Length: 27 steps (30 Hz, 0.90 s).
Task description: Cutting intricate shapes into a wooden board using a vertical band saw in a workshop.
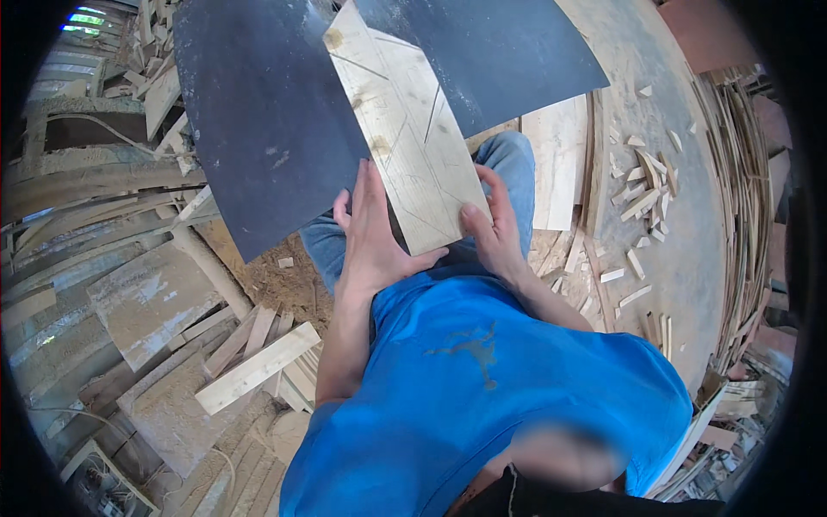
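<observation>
A pale wooden board (405, 129) with dark lines marked across its face tilts up from my lap, its far end over a dark sheet-topped work surface (267, 121). Along the board's left edge and near lower corner, my left hand (370, 228) is closed round it, thumb at the bottom. My right hand (498, 226) grips the lower right edge, with the thumb on the marked face and the fingers partly hidden behind. Both hands hold the same board.
Small offcuts (646, 185) lie scattered on a grey board at the right, beside a stack of thin strips (741, 215). Left of me are dusty planks (155, 302) and a loose pale block (258, 368). Sawdust (289, 284) covers the ground by my knee.
</observation>
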{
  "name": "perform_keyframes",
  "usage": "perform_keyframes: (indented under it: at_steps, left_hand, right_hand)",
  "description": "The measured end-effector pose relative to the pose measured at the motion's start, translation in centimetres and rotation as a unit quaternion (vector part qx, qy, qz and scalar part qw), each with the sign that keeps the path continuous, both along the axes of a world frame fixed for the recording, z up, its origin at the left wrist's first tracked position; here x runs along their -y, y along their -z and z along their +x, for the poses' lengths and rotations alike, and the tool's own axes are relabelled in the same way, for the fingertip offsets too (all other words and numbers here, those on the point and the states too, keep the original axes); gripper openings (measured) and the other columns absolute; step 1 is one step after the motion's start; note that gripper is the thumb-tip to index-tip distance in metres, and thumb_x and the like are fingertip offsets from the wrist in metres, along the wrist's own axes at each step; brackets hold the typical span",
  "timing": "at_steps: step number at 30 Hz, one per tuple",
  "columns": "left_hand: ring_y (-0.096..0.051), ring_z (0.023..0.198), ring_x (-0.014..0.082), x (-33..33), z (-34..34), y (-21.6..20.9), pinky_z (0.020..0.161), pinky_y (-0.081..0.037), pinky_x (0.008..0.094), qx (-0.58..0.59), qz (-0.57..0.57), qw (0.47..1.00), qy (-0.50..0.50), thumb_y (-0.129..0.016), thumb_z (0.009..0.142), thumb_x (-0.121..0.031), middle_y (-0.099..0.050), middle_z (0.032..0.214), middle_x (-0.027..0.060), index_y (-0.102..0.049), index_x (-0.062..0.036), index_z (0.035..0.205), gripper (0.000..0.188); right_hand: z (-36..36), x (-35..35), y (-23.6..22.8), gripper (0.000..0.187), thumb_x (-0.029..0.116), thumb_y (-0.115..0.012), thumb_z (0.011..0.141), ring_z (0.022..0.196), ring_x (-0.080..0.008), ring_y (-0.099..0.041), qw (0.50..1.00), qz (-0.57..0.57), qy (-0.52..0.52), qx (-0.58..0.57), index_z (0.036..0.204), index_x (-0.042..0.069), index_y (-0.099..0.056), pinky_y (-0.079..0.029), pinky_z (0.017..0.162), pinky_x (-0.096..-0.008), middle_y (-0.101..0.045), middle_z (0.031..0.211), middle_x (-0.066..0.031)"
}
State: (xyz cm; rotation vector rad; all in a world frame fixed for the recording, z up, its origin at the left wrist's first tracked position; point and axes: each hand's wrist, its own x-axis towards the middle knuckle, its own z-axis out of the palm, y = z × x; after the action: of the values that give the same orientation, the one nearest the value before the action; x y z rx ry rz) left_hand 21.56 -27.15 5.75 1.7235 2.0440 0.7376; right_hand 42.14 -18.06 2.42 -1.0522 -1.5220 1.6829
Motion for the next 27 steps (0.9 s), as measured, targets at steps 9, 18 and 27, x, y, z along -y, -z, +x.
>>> perform_keyframes:
  at_steps: [9, 18, 27]
  left_hand:
    - [-0.026, 0.162, 0.0485, -4.2, -1.0, 1.5, 0.130, -0.011, 0.0658, 0.013, 0.049, 0.999, 0.007, -0.098, 0.063, -0.053, -0.025, 0.172, 0.0372, -0.005, 0.0068, 0.170, 0.154]
    - [-0.028, 0.161, 0.0495, -6.6, -1.9, 1.0, 0.130, -0.015, 0.0635, 0.001, 0.057, 0.998, 0.012, -0.099, 0.064, -0.051, -0.027, 0.170, 0.0389, -0.007, 0.0078, 0.170, 0.152]
    - [-0.036, 0.154, 0.0491, -8.7, -2.6, 1.2, 0.128, -0.024, 0.0588, -0.007, 0.075, 0.997, -0.017, -0.101, 0.055, -0.048, -0.037, 0.168, 0.0328, -0.017, 0.0098, 0.169, 0.153]
  right_hand:
    - [-0.4, -5.8, -0.7, 0.061, 0.029, -0.062, 0.108, 0.100, -0.0196, -0.071, 0.889, 0.373, -0.022, 0.266, 0.160, 0.005, -0.042, -0.058, 0.089, -0.0374, -0.075, 0.117, -0.0169]
    - [-2.2, -6.9, -1.0, 0.058, 0.031, -0.061, 0.109, 0.092, -0.0195, -0.073, 0.998, 0.036, 0.017, 0.049, 0.160, 0.008, -0.045, -0.058, 0.083, -0.0367, -0.077, 0.106, -0.0167]
    - [-2.9, -9.7, -4.9, 0.058, 0.035, -0.068, 0.105, 0.100, -0.0365, -0.074, 0.976, 0.073, -0.003, 0.205, 0.155, 0.009, -0.055, -0.057, 0.092, -0.0437, -0.077, 0.117, -0.0197]
